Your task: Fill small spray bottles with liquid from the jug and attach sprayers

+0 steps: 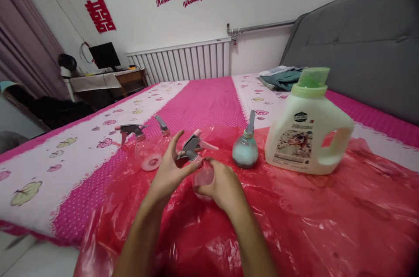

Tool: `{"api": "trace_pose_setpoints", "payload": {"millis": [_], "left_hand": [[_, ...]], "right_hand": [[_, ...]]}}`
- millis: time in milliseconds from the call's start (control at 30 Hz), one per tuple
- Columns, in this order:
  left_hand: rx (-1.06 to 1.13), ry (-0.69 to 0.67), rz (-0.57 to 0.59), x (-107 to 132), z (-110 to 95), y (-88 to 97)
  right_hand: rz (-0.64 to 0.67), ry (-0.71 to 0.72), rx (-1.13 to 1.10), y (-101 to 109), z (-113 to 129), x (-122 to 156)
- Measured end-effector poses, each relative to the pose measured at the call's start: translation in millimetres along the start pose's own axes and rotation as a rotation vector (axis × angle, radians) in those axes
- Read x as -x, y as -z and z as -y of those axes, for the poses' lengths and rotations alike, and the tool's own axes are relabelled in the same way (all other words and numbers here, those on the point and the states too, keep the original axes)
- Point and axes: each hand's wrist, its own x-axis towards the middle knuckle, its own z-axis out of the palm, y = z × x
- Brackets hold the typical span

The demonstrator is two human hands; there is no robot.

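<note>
My right hand (pixel 220 186) is wrapped round a small clear spray bottle (pixel 203 176) held over the red plastic sheet (pixel 327 220). My left hand (pixel 168 171) pinches the bottle's grey trigger spray head (pixel 191 148) at its collar, fingers partly spread above it. A round spray bottle filled with pale green liquid (pixel 245 149) stands just right of my hands. A large white detergent jug (pixel 306 130) with a green cap stands further right.
Two more clear spray bottles with grey trigger heads (pixel 144 146) lie left of my hands on the pink bedspread (pixel 203 100). Folded clothes (pixel 282 77) sit by the grey headboard (pixel 356 36). A radiator and a desk with a monitor (pixel 104 55) stand beyond the bed.
</note>
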Motion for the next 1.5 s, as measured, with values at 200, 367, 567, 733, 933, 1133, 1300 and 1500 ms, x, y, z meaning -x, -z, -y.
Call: {"api": "trace_pose_setpoints", "payload": {"millis": [200, 367, 567, 733, 933, 1133, 1300, 1500], "left_hand": [[0.165, -0.033, -0.108, -2, 10, -5.0], [0.037, -0.176, -0.212, -2, 6, -11.3], [-0.291, -0.377, -0.361, 8, -15, -5.6], [-0.533, -0.446, -0.508, 20, -28, -1.6], [-0.668, -0.333, -0.407, 15, -28, 13.0], [-0.497, -0.222, -0.183, 4, -11, 25.8], [-0.473, -0.204, -0.122, 6, 0, 28.0], [-0.598, -0.246, -0.218, 9, 14, 23.6]], "right_hand": [[-0.02, -0.062, 0.003, -2, 14, 4], [-0.148, -0.133, 0.015, -10, 31, 6], [-0.264, -0.032, -0.047, -18, 47, 11], [-0.326, 0.056, -0.211, -28, 58, 18], [-0.227, 0.008, -0.179, -36, 58, 17], [-0.13, -0.075, -0.103, -36, 51, 14], [-0.09, -0.105, -0.101, -39, 51, 13], [-0.146, -0.081, -0.098, -78, 47, 16]]}}
